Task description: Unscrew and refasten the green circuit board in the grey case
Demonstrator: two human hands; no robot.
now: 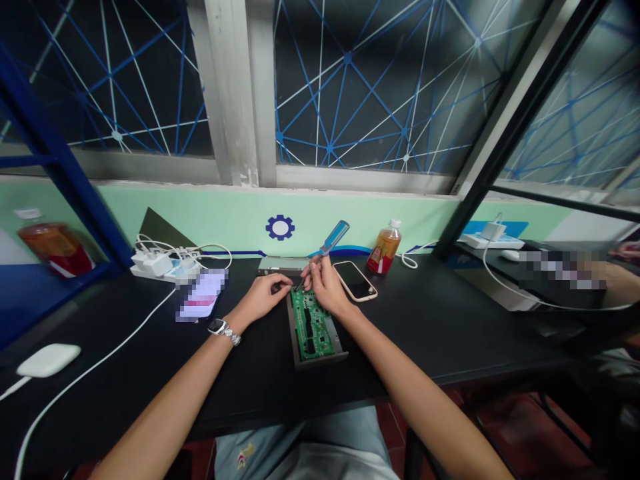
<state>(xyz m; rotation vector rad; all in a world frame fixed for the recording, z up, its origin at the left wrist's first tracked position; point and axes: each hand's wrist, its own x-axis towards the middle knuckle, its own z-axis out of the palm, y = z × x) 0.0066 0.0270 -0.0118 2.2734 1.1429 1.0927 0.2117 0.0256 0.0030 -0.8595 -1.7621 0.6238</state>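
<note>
A green circuit board [313, 323] lies in a grey metal tray-like case [320, 362] on the black table. My right hand [323, 283] is closed around a screwdriver [335, 236] with a blue handle, which points up and to the right above the board's far end. From the left, my left hand [266, 293] reaches the board's far left corner, its fingers pinched together. Whatever those fingertips hold, if anything, is too small to make out. Behind both hands lies a flat grey metal piece [283, 263].
A phone [356, 281] and a drink bottle [385, 248] stand to the right of my hands. On the left are a lit phone [203, 295], a power strip [165, 267] with cables and a white charger [49, 360]. Another person's hand [623, 283] shows at far right.
</note>
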